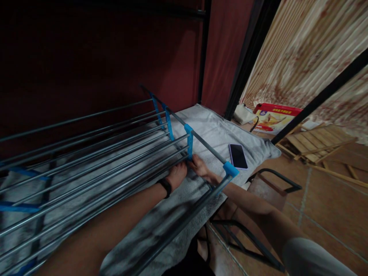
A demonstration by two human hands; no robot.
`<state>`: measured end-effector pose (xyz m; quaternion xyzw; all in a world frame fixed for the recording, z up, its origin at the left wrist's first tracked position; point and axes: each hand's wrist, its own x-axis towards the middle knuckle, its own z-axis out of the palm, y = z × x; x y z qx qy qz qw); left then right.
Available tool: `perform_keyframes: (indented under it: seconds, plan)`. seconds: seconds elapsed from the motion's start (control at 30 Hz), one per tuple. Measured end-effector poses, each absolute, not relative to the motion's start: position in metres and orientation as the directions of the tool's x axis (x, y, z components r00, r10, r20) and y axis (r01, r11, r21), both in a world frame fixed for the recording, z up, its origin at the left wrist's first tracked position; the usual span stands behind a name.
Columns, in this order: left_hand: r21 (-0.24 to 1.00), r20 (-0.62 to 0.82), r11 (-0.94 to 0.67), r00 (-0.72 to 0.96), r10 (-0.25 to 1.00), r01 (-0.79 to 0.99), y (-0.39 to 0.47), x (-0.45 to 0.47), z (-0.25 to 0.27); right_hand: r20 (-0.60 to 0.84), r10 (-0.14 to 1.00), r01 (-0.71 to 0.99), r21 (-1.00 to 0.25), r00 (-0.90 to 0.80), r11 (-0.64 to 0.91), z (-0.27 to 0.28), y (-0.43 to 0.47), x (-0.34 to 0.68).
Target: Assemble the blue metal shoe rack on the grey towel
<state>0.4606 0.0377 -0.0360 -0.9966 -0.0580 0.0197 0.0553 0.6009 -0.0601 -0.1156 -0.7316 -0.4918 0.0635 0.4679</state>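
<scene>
A rack of grey metal rods (pixel 123 170) with blue plastic brackets lies across the grey cloth. My left hand (pixel 176 174), with a dark band at the wrist, is closed at the end of a lower rod near a blue bracket (pixel 190 143). Reaching in under the rack's end tube (pixel 208 146), my right hand (pixel 199 167) has its fingers closed at the bottom of that same bracket. Both hands are close together, and the fingertips are partly hidden. A blue corner joint (pixel 230 168) sits above my right forearm.
A phone (pixel 238 156) lies on the grey cloth (pixel 207 119) to the right. Black metal legs (pixel 247 237) stand over the tiled floor (pixel 324 207). Beyond are a red and yellow box (pixel 274 117), wooden slats (pixel 319 142) and a dark red wall (pixel 115 50).
</scene>
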Motion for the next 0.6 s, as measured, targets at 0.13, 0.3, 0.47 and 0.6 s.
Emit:
perform_keyframes:
  seconds: [0.13,0.3,0.47,0.6]
  plan:
    - [-0.109,-0.035,-0.988,0.993,0.115,0.11,0.039,0.463,-0.04,0.364,0.775,0.657,-0.749,0.516,-0.086,-0.123,-0.059,0.603]
    - [-0.076,-0.036,-0.986,0.988,0.151,0.148,0.043,0.468,-0.042,0.349,0.794,0.638,-0.767,0.497,-0.063,-0.12,-0.061,0.604]
    - [-0.042,-0.035,-0.983,0.983,0.182,0.18,0.044,0.466,-0.04,0.299,0.8,0.586,-0.806,0.52,-0.08,-0.116,-0.064,0.602]
    - [0.054,0.0,-0.974,0.976,0.218,0.218,0.042,0.464,-0.041,0.304,0.786,0.547,-0.836,0.539,-0.051,-0.11,-0.066,0.599]
